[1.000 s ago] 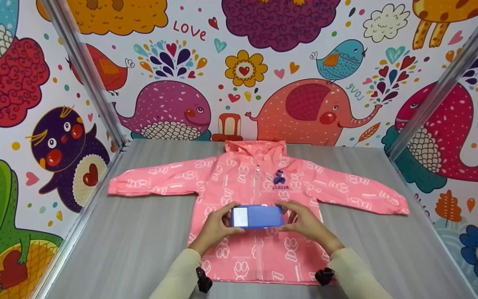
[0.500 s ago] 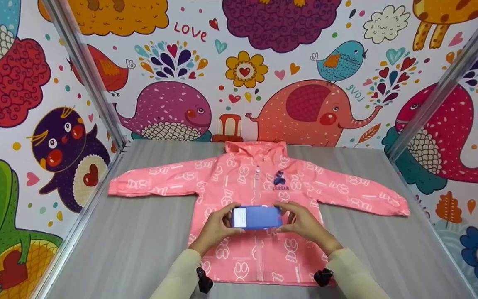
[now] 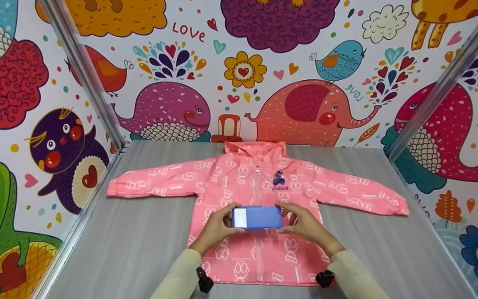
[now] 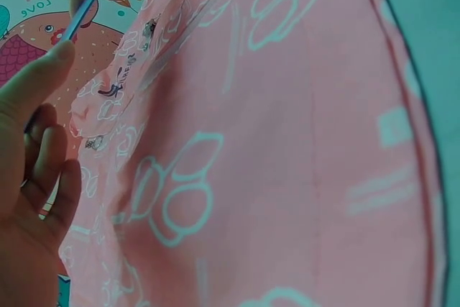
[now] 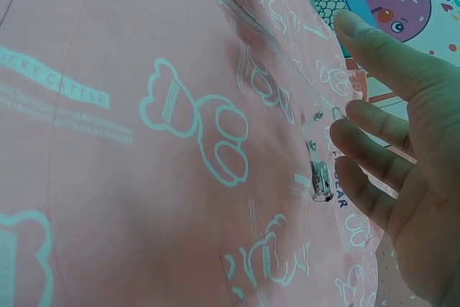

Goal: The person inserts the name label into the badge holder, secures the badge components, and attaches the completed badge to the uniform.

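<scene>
A phone (image 3: pixel 257 217), blue with a white panel at one end of its face, is held level and lengthwise above the front of a pink jacket (image 3: pixel 239 254). The left hand (image 3: pixel 213 228) grips the end with the white panel, thumb along the near edge and index finger at the far one. The right hand (image 3: pixel 306 225) pinches the other end in the same way; the right wrist view shows its remaining fingers half bent and spread, holding nothing else.

The jacket lies front up on a grey table (image 3: pixel 139 245), its sleeves stretched out to both sides and its collar (image 3: pixel 255 147) toward the back wall. White line figures cover the cloth, a closed zip (image 3: pixel 259 253) runs down the middle, and a dark LILBEAR print (image 3: pixel 280 179) sits on the chest.

Cream cuffs (image 3: pixel 349 265) cover the person's forearms, each with a black device (image 3: pixel 204 280) at the wrist. Beyond, between metal posts (image 3: pixel 87 74), the wall carries a cartoon elephant (image 3: pixel 305 120) and a purple whale (image 3: pixel 172 108).
</scene>
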A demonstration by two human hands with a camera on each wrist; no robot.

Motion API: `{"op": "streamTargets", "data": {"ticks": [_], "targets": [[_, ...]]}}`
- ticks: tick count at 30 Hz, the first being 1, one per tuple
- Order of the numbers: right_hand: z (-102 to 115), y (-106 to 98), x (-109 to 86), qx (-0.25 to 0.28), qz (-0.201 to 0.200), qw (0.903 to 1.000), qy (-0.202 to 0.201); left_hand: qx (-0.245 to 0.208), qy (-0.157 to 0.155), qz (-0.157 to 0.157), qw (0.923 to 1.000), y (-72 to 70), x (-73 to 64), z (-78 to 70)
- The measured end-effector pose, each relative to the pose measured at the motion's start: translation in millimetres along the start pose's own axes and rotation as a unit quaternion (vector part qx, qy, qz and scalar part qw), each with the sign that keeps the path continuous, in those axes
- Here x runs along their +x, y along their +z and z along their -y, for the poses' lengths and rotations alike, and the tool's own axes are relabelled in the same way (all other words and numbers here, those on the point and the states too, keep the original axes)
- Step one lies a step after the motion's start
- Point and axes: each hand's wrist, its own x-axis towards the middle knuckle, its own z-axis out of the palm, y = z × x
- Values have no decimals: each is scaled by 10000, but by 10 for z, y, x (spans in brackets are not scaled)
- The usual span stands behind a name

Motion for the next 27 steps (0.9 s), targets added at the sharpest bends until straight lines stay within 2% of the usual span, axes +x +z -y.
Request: {"op": "streamTargets", "data": {"ticks": [10,22,27], "targets": [[-42,-40,-23,95,98,9996,248,-326,-104,16,9994,-4,-20,-8],[-80,-20,-39,346,140,9993,74,-403,-197,138,9989,-11,-14,-16],[-107,-2,-38,432,20,9991,-4,-409,-226,141,9988,-10,-16,-29]]}}
